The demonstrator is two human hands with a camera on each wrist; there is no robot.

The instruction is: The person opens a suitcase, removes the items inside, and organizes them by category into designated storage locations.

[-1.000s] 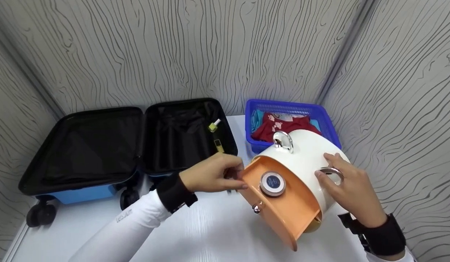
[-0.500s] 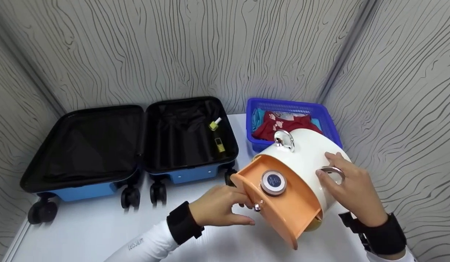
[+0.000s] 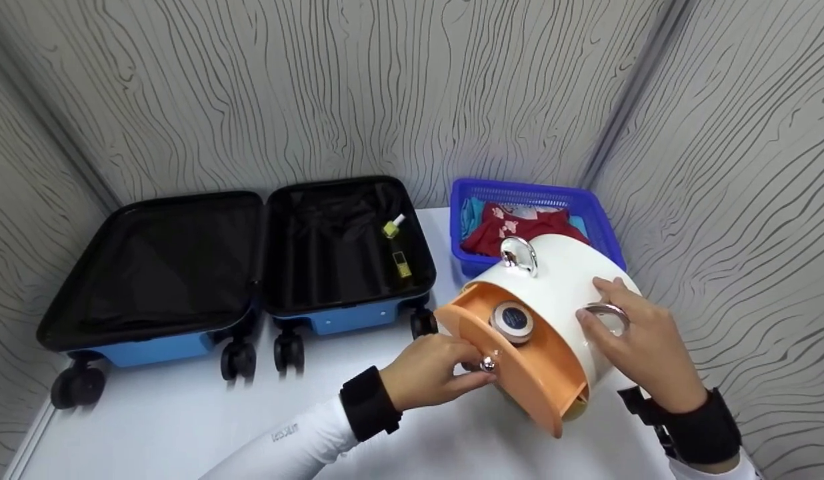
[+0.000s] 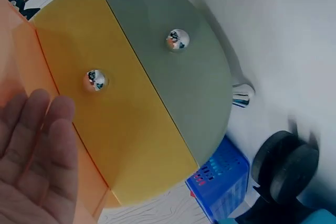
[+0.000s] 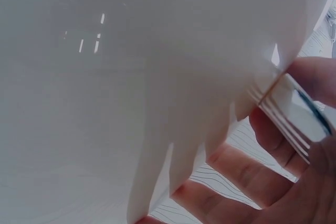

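A rounded white drawer box [image 3: 559,267] with silver ring-shaped fittings stands tilted in the head view. Its orange drawer [image 3: 545,360] is partly out and holds a small round jar [image 3: 512,321] with a dark blue label. My left hand [image 3: 435,373] is at the drawer's front beside the silver knob [image 3: 487,364]; in the left wrist view its fingers lie nearly straight against the orange front. Yellow [image 4: 115,124] and green [image 4: 173,77] drawer fronts are closed. With thumb and fingers my right hand [image 3: 642,340] grips a silver ring [image 5: 289,114] on the box's side.
A blue suitcase [image 3: 355,323] lies spread open on the left, its lining black. In its right half are a yellow-green bottle [image 3: 391,229] with a white cap and a small yellow item [image 3: 402,265]. Behind the box, a blue basket [image 3: 605,227] holds folded clothes [image 3: 525,227].
My left hand has moved from the drawer's upper corner down and right to its knob. The orange drawer has slid partway in, carrying the jar. My right hand has stayed put.
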